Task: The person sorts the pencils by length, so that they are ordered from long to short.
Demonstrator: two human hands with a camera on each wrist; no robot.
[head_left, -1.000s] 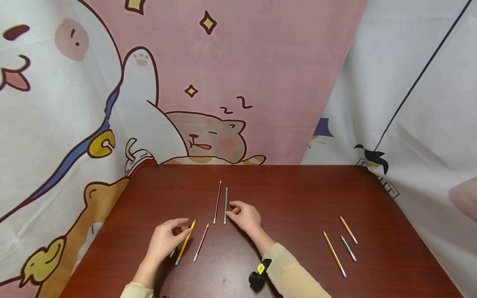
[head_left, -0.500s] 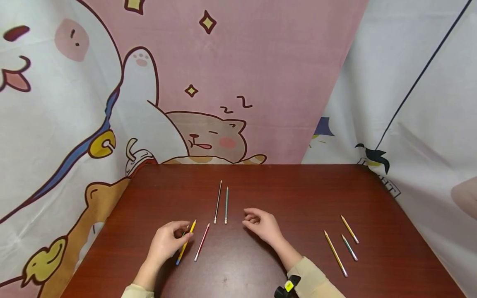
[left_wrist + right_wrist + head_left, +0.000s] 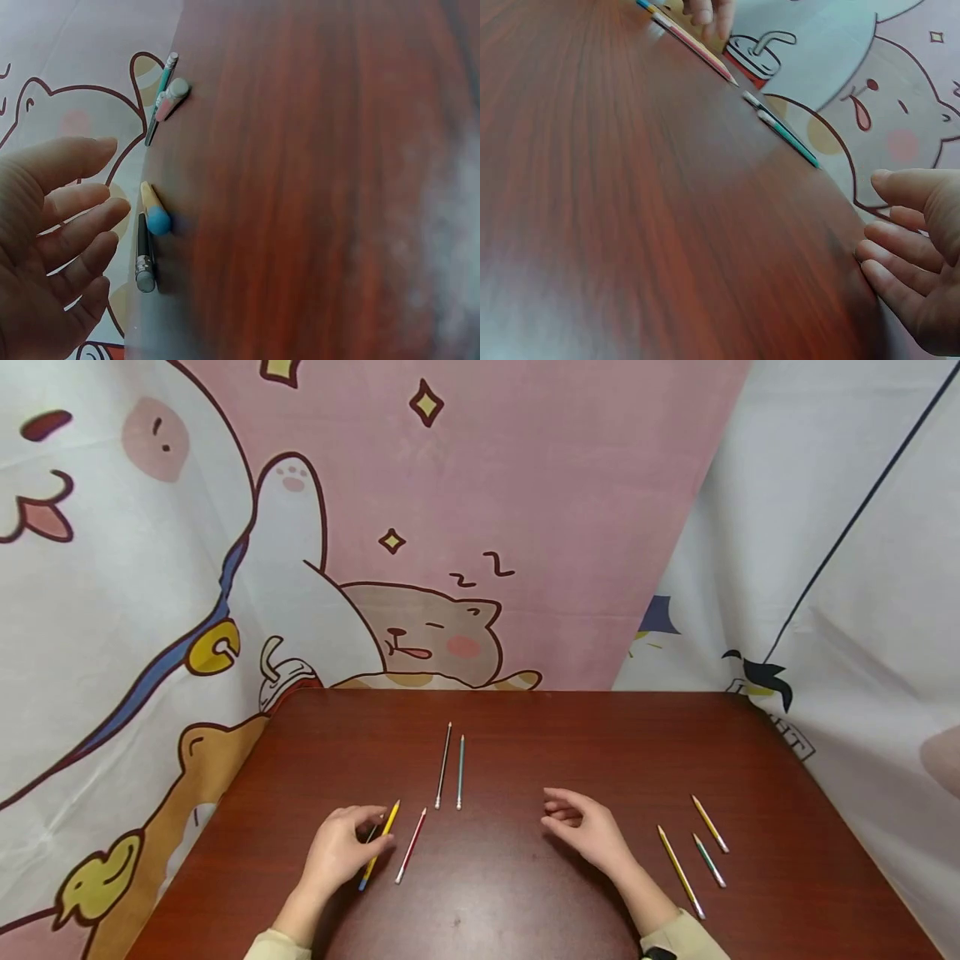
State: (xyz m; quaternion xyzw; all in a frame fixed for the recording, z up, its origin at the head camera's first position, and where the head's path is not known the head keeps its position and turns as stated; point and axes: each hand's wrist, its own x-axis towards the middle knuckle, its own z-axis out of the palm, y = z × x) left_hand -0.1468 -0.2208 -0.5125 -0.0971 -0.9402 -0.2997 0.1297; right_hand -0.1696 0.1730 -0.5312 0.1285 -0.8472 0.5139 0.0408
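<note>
My left hand [image 3: 345, 852] hovers with loosely bent fingers over a yellow pencil [image 3: 380, 845] with a blue end and a dark pencil [image 3: 142, 255] partly hidden by it in the head view. In the left wrist view, its fingers look apart from both. A red pencil [image 3: 411, 846] lies just right of these. Farther back, a black pencil [image 3: 443, 768] and a teal pencil [image 3: 461, 774] lie side by side. My right hand [image 3: 588, 831] holds nothing, its fingers relaxed, between the left pencils and a right group: a long yellow pencil [image 3: 681, 871], a shorter yellow pencil [image 3: 709, 823] and a green pencil [image 3: 708, 860].
All the pencils lie on a dark red-brown wooden table [image 3: 517, 727]. A cartoon-printed cloth [image 3: 570, 527] hangs behind the table's far edge and along its sides.
My right hand has moved away from the teal pencil, rightward across the table toward the right group. My left hand has stayed nearly in place. The pencils lie as before.
</note>
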